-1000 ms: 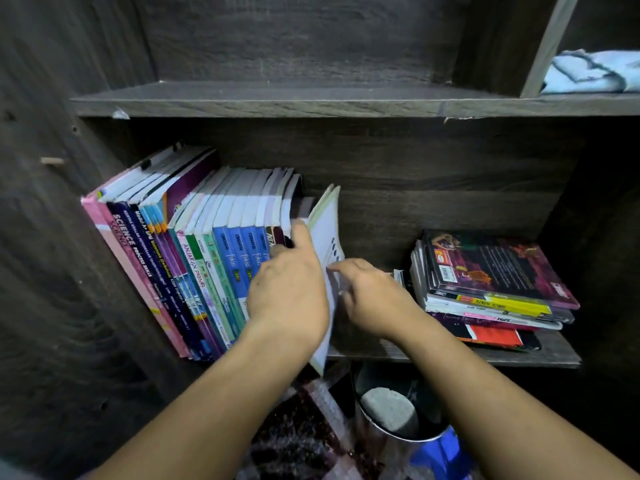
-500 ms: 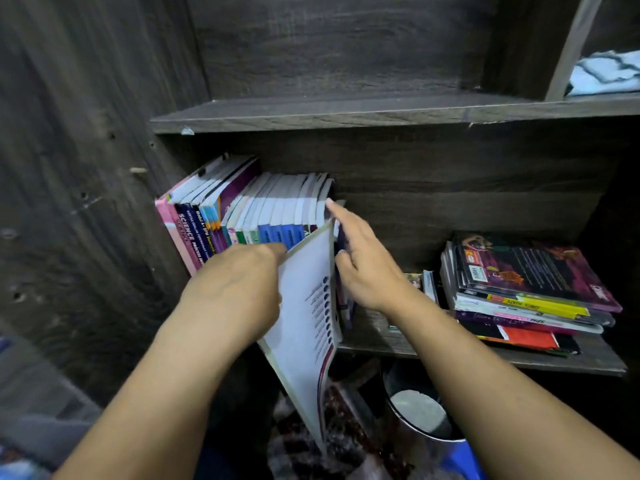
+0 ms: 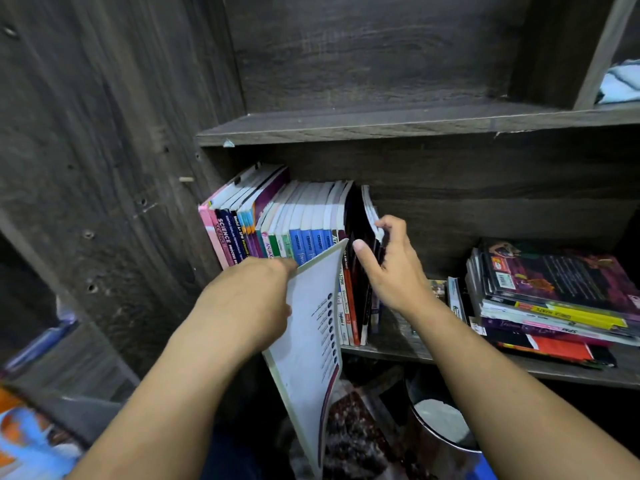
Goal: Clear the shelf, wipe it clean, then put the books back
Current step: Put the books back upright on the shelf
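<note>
A row of upright books (image 3: 277, 220) leans left on the dark wooden shelf (image 3: 408, 351). My left hand (image 3: 249, 299) grips a thin white book (image 3: 308, 341) by its top edge; the book hangs tilted, pulled out in front of the row. My right hand (image 3: 384, 268) holds the last thin books (image 3: 370, 216) at the row's right end, thumb on one side and fingers on the other. A flat stack of books (image 3: 554, 299) lies at the shelf's right.
A bare shelf board (image 3: 381, 123) runs above the books. A light blue cloth (image 3: 620, 84) lies in the upper right compartment. Below the shelf stands a round metal bin (image 3: 440, 420). Colourful books (image 3: 24, 438) lie at the lower left.
My left hand has drawn the white book out of the row and down toward me. My right hand has moved up onto the books at the row's right end.
</note>
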The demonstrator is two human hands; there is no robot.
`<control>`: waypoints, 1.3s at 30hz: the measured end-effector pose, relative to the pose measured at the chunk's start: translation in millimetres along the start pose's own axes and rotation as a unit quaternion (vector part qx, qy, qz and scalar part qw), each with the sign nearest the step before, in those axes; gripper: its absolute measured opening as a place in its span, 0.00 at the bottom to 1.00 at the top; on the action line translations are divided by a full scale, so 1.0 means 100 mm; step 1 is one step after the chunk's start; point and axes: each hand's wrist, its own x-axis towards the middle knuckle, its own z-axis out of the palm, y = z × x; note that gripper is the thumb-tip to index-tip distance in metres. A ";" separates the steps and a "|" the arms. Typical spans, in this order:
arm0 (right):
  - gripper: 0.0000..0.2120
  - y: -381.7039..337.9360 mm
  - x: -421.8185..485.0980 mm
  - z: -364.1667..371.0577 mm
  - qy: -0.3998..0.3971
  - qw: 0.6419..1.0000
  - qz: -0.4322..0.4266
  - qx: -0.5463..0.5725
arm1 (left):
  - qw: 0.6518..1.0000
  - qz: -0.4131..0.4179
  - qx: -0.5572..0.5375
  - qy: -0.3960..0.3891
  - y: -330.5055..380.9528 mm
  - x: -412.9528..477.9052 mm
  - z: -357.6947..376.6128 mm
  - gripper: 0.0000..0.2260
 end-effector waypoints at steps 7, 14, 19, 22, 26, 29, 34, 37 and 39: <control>0.32 0.30 -0.02 -0.15 0.134 0.984 0.114 -0.006 | 0.999 0.036 -0.020 -0.004 0.28 0.07 -0.18 0.17; 0.31 0.47 -0.05 -0.45 0.150 0.980 0.125 -0.036 | 0.992 -0.037 -0.027 0.121 0.78 0.69 -0.25 0.10; 0.34 0.46 -0.06 -0.47 0.119 0.988 0.098 -0.023 | 0.980 -0.005 -0.004 0.200 1.01 1.14 0.34 0.14; 0.31 0.47 -0.08 -0.32 0.068 0.989 0.129 -0.001 | 0.956 0.045 0.003 0.288 0.93 1.16 0.56 0.11; 0.20 0.54 -0.06 -0.09 0.005 0.985 0.165 -0.041 | 0.924 0.048 -0.089 0.369 0.63 1.01 0.75 0.12; 0.19 0.47 -0.06 0.01 -0.011 0.987 0.154 -0.045 | 0.910 0.020 -0.167 0.380 0.37 0.90 0.84 0.13; 0.19 0.38 -0.03 0.25 -0.014 0.989 0.150 0.005 | 0.897 0.051 -0.181 0.399 0.30 0.97 0.94 0.16; 0.35 0.40 0.07 0.16 -0.184 0.966 0.136 0.119 | 0.898 0.059 -0.179 0.397 0.29 1.01 1.02 0.19; 0.48 0.41 0.13 0.02 -0.285 0.940 0.150 0.113 | 0.895 0.072 -0.179 0.402 0.24 1.03 1.04 0.20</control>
